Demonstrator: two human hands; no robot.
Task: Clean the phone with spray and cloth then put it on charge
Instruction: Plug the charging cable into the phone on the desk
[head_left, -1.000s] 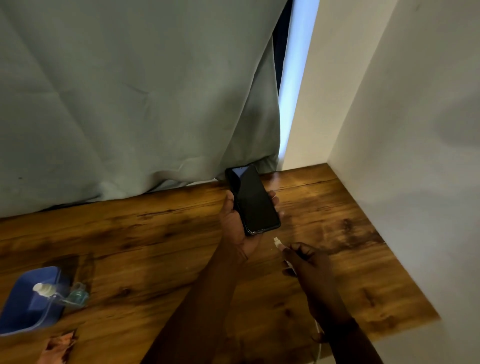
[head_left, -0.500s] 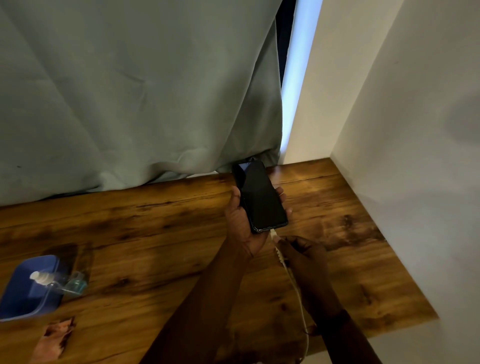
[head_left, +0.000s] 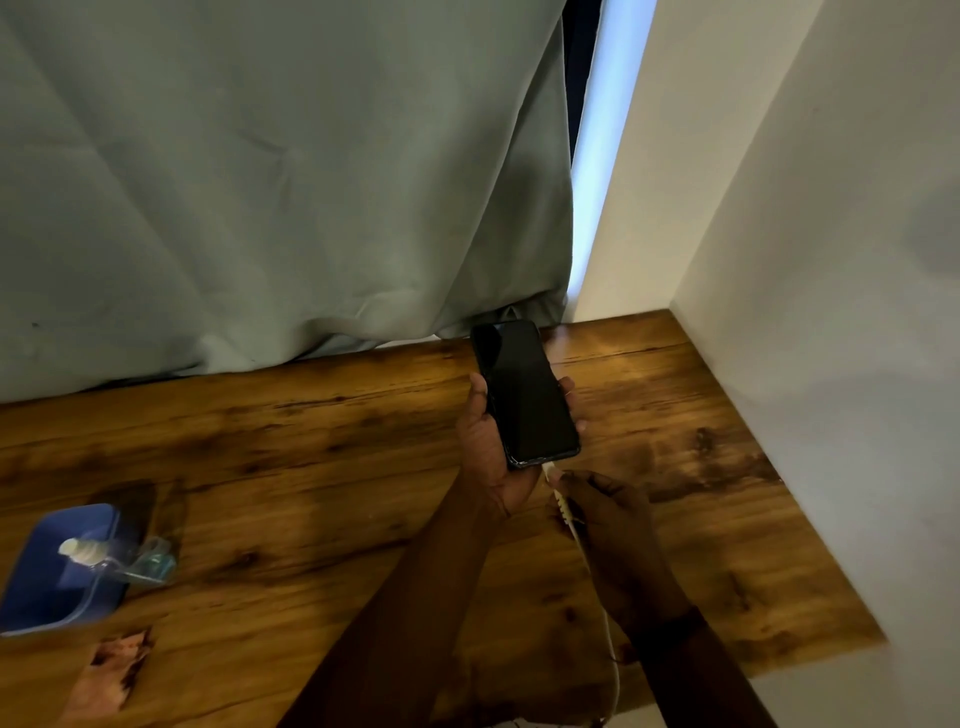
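The left hand (head_left: 488, 457) grips the phone (head_left: 524, 395) and the right hand (head_left: 610, 512) pinches the white plug (head_left: 549, 472) at its near end, which could bend or miss if pushed crooked.

Looked dim and warm overall. Drew cool blue-white light from a bright gap (head_left: 597, 156) at the right edge of the curtain (head_left: 260, 182). Showed soft glare on the far table (head_left: 618, 343), motion blur around the near-left spray bottle (head_left: 114, 558), bowed lines at the edges.

Wooden table (head_left: 311, 441), grey-green curtain (head_left: 260, 182), white walls (head_left: 831, 260), daylight strip (head_left: 597, 156)
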